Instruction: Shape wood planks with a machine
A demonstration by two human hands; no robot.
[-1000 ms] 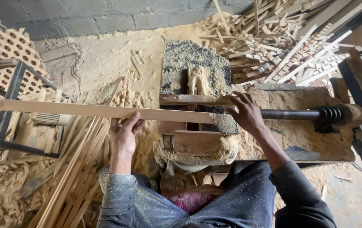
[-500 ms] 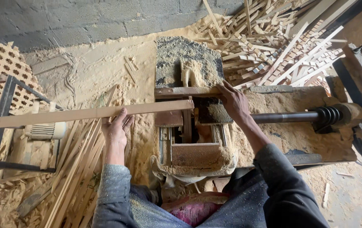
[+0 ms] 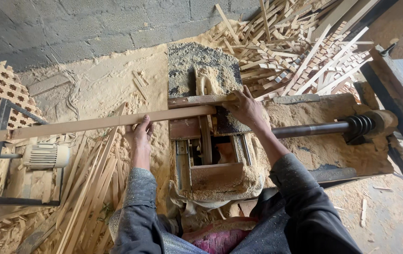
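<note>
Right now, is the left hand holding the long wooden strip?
Yes, the left hand grips the long wooden strip from below, with the fingers curled around it.

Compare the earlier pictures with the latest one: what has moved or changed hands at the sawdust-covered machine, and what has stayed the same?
The long wooden strip has slid leftward: its right end, earlier near the right hand, now stops at the machine table. The right hand now rests on a short wooden piece there. The left hand still supports the strip from below. The metal shaft, electric motor and offcut pile stayed put.
</note>
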